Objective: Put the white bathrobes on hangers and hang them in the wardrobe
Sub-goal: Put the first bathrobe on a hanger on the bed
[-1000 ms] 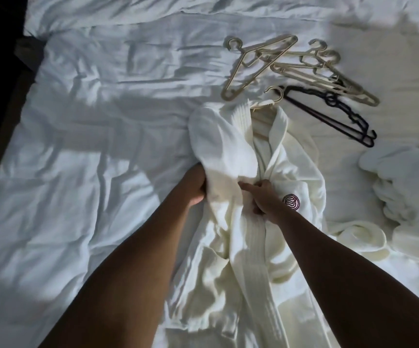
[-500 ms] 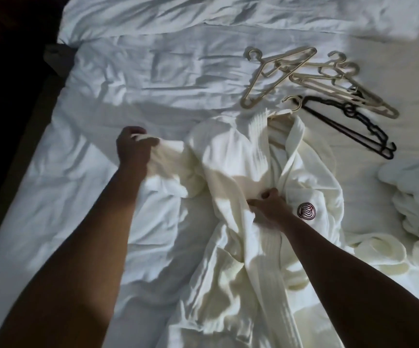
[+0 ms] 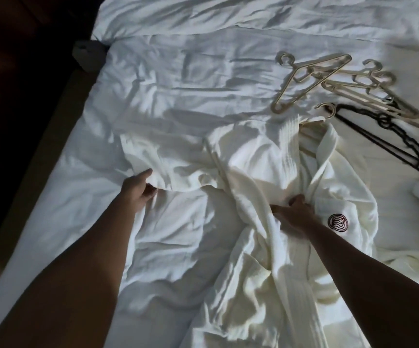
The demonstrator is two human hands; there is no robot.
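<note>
Right hand [image 3: 294,212] grips bathrobe [image 3: 258,156] front.

Pretty dim shot tbh. Patchy light lands on the bed [image 3: 173,79] toward its far right corner, left side drops into near-black. My arms are mostly dark, w/ soft shadows across the sheets. Slight motion blur, bit of wide-angle bend at the edges.

White bathrobe [image 3: 261,156], maroon emblem [image 3: 338,223]; beige hangers [image 3: 311,79].
</note>
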